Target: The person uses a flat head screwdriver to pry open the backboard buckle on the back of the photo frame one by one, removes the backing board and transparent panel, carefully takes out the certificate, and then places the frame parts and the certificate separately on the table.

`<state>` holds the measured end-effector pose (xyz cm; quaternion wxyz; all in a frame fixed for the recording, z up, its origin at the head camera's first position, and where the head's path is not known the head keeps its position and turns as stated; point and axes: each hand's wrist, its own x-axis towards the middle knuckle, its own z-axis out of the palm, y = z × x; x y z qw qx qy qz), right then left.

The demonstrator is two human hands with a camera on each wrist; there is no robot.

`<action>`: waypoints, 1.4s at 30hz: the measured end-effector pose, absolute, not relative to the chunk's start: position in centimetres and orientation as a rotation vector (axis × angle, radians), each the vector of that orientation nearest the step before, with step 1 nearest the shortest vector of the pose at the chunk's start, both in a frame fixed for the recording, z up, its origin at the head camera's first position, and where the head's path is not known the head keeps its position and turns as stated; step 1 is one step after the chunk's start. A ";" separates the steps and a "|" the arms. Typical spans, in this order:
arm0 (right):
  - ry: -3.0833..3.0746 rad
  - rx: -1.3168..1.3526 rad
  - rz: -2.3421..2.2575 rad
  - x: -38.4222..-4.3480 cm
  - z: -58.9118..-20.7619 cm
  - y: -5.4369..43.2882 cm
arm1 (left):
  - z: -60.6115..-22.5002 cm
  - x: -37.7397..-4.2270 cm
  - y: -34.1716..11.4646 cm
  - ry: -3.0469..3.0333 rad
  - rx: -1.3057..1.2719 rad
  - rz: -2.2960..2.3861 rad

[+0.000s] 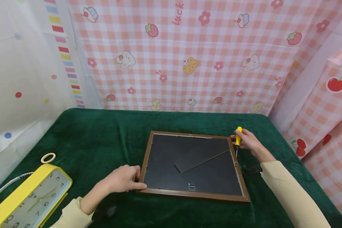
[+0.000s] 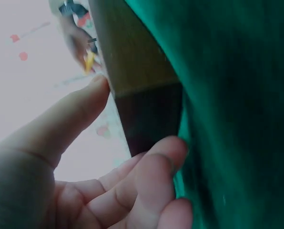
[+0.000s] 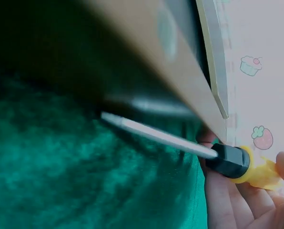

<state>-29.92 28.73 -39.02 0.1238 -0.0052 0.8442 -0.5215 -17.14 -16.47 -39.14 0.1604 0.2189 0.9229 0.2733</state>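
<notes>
A brown picture frame (image 1: 193, 194) lies back side up, its black backing board (image 1: 165, 155) showing with a thin stand leg outlined on it. My left hand (image 1: 122, 179) holds the near left corner, thumb on the top edge and fingers bent at the side; the left wrist view shows the thumb (image 2: 92, 95) on the rim. At the far right corner my right hand (image 1: 252, 142) grips a screwdriver (image 1: 238, 137) by its yellow handle. Its metal shaft (image 3: 156, 136) points down along the frame's right side, beside the wood in the right wrist view.
Green velvet cloth (image 1: 97, 136) covers the table. A yellow clock (image 1: 49, 177) stands at the near left, with a white cable (image 1: 8, 185) behind it and a wooden ring (image 1: 48, 154) beyond. Patterned curtains (image 1: 171, 79) hang around the back and sides.
</notes>
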 end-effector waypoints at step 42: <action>2.100 -0.353 -2.176 -26.4 -37.6 18.1 | -41.8 -30.6 -16.8 2.347 0.344 1.518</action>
